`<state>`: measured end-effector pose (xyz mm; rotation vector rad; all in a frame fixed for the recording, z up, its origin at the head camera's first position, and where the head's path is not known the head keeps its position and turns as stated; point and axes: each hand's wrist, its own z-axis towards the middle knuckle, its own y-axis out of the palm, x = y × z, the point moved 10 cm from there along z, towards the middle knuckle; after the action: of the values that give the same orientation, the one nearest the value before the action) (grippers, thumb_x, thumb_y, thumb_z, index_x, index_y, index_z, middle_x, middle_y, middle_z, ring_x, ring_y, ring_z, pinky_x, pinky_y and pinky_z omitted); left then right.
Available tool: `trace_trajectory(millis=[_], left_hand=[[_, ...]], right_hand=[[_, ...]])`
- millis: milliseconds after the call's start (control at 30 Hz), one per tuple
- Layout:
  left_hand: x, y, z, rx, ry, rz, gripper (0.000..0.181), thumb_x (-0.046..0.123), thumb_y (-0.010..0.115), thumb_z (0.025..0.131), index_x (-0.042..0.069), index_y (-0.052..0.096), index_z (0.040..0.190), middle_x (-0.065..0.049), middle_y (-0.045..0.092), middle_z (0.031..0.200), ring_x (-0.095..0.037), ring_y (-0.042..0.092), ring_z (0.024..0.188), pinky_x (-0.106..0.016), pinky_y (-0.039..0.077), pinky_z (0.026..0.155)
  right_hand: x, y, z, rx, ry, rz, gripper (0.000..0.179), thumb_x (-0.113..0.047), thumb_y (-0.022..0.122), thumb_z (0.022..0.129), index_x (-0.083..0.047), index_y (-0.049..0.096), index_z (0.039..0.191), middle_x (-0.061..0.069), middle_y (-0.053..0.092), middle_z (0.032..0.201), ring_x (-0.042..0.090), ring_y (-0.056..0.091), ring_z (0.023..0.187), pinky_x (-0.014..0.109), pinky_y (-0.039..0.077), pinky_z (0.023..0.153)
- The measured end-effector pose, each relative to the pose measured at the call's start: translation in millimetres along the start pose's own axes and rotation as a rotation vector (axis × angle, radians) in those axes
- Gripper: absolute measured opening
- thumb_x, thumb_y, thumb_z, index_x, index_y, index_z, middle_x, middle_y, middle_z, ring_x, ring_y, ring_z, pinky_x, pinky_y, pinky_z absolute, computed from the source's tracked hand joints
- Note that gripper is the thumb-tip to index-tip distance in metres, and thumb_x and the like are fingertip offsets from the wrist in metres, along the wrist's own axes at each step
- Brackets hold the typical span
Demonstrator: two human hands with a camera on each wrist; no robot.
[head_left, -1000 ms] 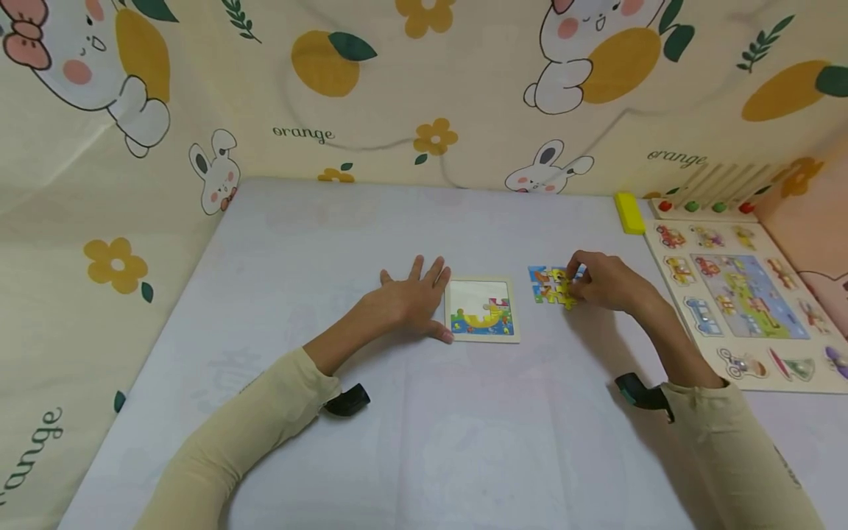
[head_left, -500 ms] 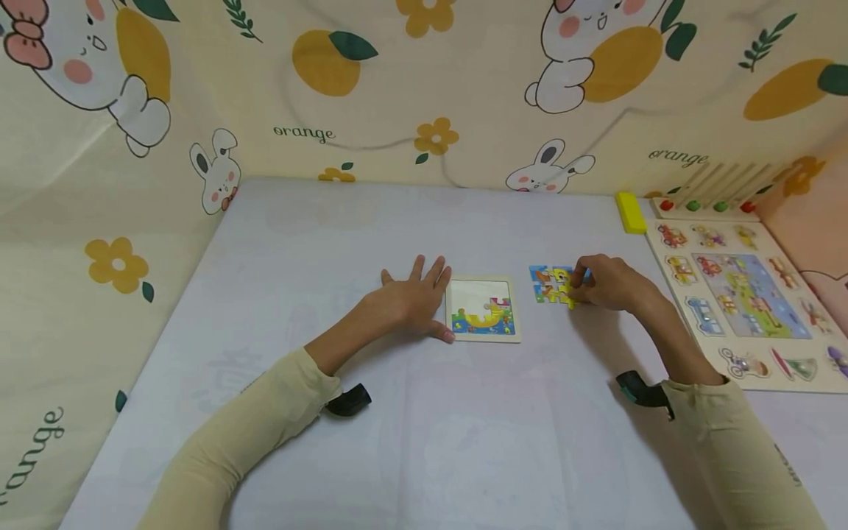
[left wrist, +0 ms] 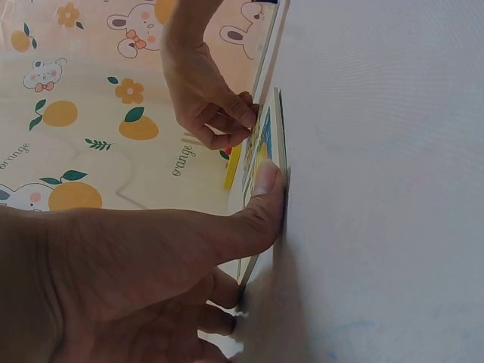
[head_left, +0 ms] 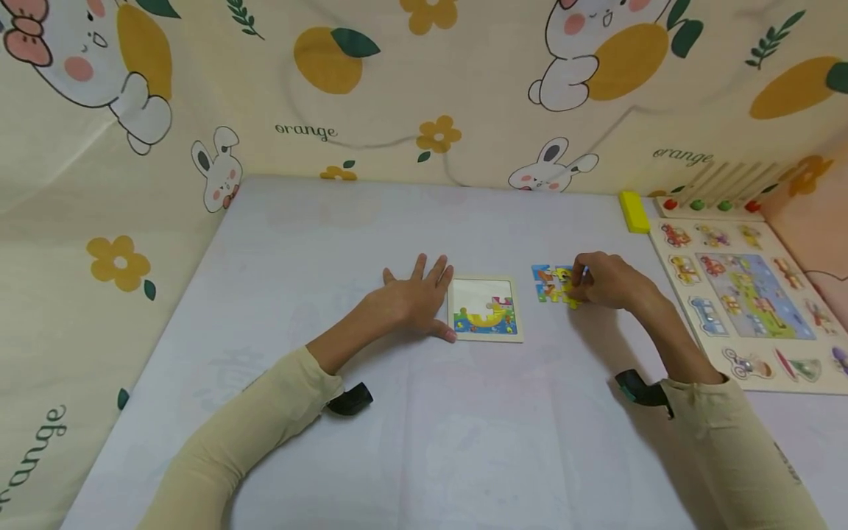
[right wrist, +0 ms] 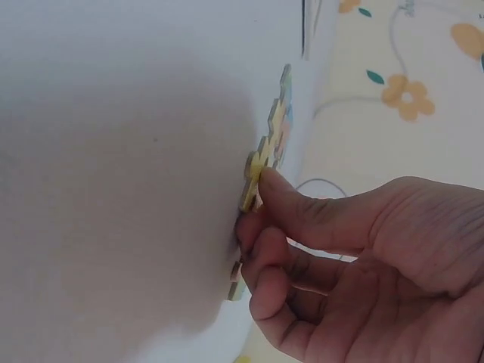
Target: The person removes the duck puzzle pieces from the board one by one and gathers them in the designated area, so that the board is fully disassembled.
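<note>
A small jigsaw puzzle frame [head_left: 489,340] lies flat mid-table, its lower part filled with blue, green and yellow pieces and its upper part bare white. Along its left side rests my left hand [head_left: 409,303], fingers spread, the thumb [left wrist: 266,180] on the near corner. To the right of the frame lies a cluster of joined jigsaw pieces [head_left: 546,283]. My right hand [head_left: 612,283] is over the right part of this cluster, its thumb and curled index finger pinching a yellow jigsaw piece [right wrist: 255,165]. The fingers partly hide that piece and its neighbours.
A large picture board [head_left: 702,353] with vehicle and toy shapes lies at the right. Behind it stands a rack with sticks and apple-like beads [head_left: 697,205]. A yellow block [head_left: 634,213] lies beside them. A patterned cloth [head_left: 371,110] hangs behind the table.
My right fingers have shifted very slightly to the right at the jigsaw pieces. The left hand and the frame stay in place; the head view has shifted a little.
</note>
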<state>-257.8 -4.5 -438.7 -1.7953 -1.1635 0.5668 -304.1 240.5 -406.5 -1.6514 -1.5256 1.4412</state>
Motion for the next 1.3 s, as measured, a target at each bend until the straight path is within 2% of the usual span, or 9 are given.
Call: trace_trajectory(millis=[233,433,567,733,867,1033,1133,1300], left_hand=[[-0.5,-1.1,-2.4,-0.002,-0.003,-0.006,0.119,0.069,0.066,0.090,0.010,0.001,0.169,-0.009,-0.010,0.178,-0.040,-0.006,0.165,-0.082,0.025,0.116],[0.3,0.6,-2.8,-0.006,-0.005,-0.011,0.118,0.069,0.066,0.091,0.011,0.001,0.169,-0.008,-0.010,0.178,-0.039,-0.006,0.165,-0.081,0.025,0.117],[-0.8,1.1,-2.1,-0.012,-0.011,-0.007,0.119,0.071,0.065,0.090,0.011,0.000,0.169,-0.008,-0.011,0.178,-0.039,-0.007,0.165,-0.081,0.024,0.117],[-1.3,1.7,-1.6,-0.016,-0.006,-0.010,0.119,0.071,0.064,0.090,0.010,-0.002,0.169,-0.008,-0.012,0.177,-0.039,-0.009,0.165,-0.081,0.023,0.117],[-1.3,1.9,-1.7,-0.013,-0.004,-0.008,0.119,0.071,0.064,0.090,0.010,-0.001,0.169,-0.008,-0.012,0.177,-0.039,-0.008,0.165,-0.081,0.023,0.117],[-0.6,2.2,-2.6,-0.013,-0.003,-0.003,0.119,0.072,0.064,0.090,0.010,-0.001,0.169,-0.008,-0.012,0.178,-0.038,-0.008,0.165,-0.081,0.024,0.117],[-0.3,2.5,-2.8,-0.012,-0.005,0.005,0.119,0.072,0.064,0.090,0.010,-0.001,0.169,-0.008,-0.011,0.178,-0.039,-0.007,0.165,-0.081,0.025,0.117],[-0.2,1.7,-2.5,-0.006,-0.007,0.003,0.119,0.072,0.064,0.090,0.010,-0.001,0.169,-0.008,-0.011,0.178,-0.039,-0.006,0.165,-0.081,0.025,0.117]], right_hand=[[-14,-5,-4.3,0.012,0.012,-0.010,0.025,-0.015,0.074,0.097,0.004,0.060,0.106,0.017,0.061,0.092,0.026,0.054,0.078,0.033,0.041,0.064],[-49,-3,-8.9,0.003,-0.099,0.024,0.020,-0.014,0.072,0.098,0.001,0.060,0.105,0.011,0.062,0.081,0.019,0.054,0.069,0.031,0.041,0.060],[-76,3,-10.6,-0.005,-0.175,0.025,0.019,-0.013,0.073,0.098,0.000,0.062,0.108,0.009,0.062,0.079,0.018,0.053,0.069,0.030,0.042,0.061],[-99,19,-7.3,-0.040,-0.198,0.010,0.025,-0.012,0.076,0.095,0.001,0.065,0.114,0.009,0.062,0.083,0.020,0.055,0.074,0.030,0.045,0.066],[-103,32,-1.8,-0.068,-0.187,-0.008,0.028,-0.013,0.078,0.093,0.002,0.067,0.114,0.011,0.063,0.086,0.021,0.056,0.079,0.029,0.046,0.068],[-104,43,2.7,-0.098,-0.201,0.008,0.017,-0.009,0.078,0.092,0.001,0.069,0.102,0.010,0.065,0.083,0.020,0.055,0.077,0.028,0.045,0.068],[-105,43,3.3,-0.083,-0.214,0.015,0.015,-0.007,0.079,0.091,0.000,0.068,0.097,0.009,0.065,0.083,0.019,0.055,0.077,0.028,0.045,0.068],[-107,36,1.6,-0.024,-0.228,0.020,0.022,-0.005,0.083,0.086,-0.002,0.063,0.091,0.007,0.059,0.078,0.019,0.053,0.075,0.029,0.042,0.067]])
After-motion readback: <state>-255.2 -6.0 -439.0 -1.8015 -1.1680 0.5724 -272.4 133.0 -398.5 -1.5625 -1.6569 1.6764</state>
